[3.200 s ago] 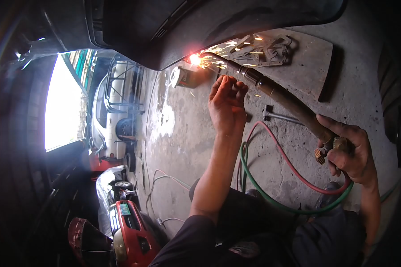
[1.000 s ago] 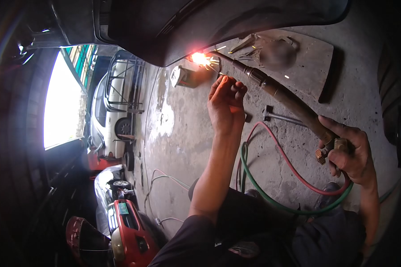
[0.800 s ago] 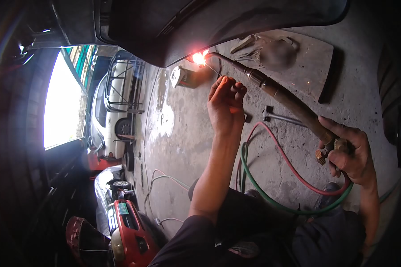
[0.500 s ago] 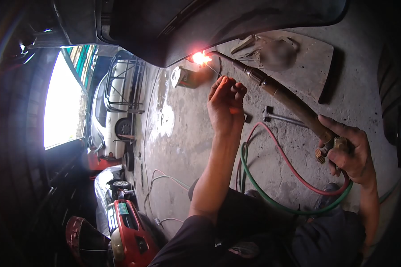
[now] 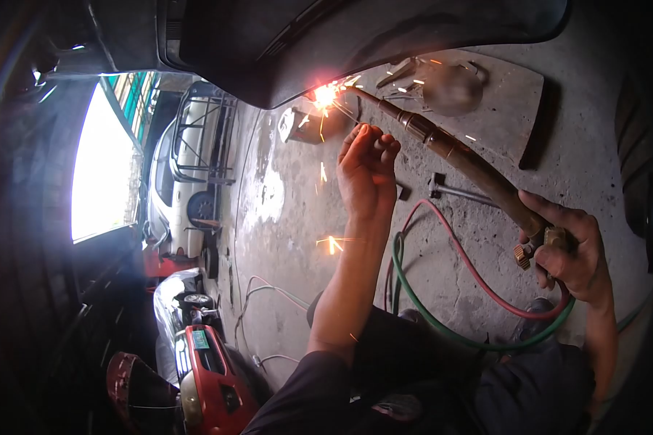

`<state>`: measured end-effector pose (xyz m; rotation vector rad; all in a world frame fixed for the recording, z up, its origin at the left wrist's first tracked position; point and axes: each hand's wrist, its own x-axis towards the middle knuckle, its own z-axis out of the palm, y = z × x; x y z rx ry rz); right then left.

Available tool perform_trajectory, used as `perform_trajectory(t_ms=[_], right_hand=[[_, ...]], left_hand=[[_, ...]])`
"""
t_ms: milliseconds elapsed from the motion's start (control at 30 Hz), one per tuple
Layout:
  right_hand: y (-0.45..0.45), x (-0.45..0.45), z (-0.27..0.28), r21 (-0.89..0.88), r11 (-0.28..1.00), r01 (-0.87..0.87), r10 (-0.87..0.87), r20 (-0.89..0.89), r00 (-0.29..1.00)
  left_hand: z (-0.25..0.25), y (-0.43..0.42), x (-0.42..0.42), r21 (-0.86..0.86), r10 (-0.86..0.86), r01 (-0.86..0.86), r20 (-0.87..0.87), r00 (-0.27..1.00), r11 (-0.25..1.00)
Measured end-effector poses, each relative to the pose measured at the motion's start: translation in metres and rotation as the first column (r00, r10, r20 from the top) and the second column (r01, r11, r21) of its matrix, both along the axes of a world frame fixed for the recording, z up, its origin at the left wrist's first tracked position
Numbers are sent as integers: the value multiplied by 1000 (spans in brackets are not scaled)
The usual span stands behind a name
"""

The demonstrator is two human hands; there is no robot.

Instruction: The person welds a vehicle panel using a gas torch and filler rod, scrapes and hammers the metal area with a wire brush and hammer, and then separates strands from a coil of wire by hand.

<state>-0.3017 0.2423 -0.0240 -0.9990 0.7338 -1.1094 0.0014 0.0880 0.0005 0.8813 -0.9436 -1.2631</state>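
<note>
Clock laid over the head view. Torch runs from 3 o'clock up to 12, tip at the bright glow on the lower edge of the dark panel. Sparks fly off it, some down past the left forearm.

Right hand, 3 o'clock: fingers wrapped round the torch's valve end, brass knob exposed beside them. Left hand, just off centre toward 1: fingertips pinched narrow on a thin rod, rod angled up to the glow.

Red hose and green hose loop at 4–5 o'clock, meeting below the right hand. Hammer on the concrete floor, 2–3 o'clock, handle partly behind the torch. Flat plate at 1–2, metal pieces on it, part blurred. Can near 11–12. White car at 9–10, red car at 7.
</note>
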Motion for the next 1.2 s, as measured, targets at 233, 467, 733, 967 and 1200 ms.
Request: perform_trajectory(t_ms=[233,467,733,967,1200], right_hand=[[1,0,3,25,1000,10,-9,-9,1000],[1,0,3,32,999,1,-1,-1,1000],[2,0,3,22,1000,3,-3,1,1000],[2,0,2,7,1000,3,-3,1,1000],[2,1,1,0,1000,9,-9,9,1000]], left_hand=[[1,1,-2,-77,65,-50,199,978,996],[-2,-1,3,-66,43,-29,223,974,997],[-2,-1,1,-358,289,-14,730,619,934],[-3,-1,4,-110,67,-36,289,955,993],[-2,-2,4,-263,187,-37,574,798,964]])
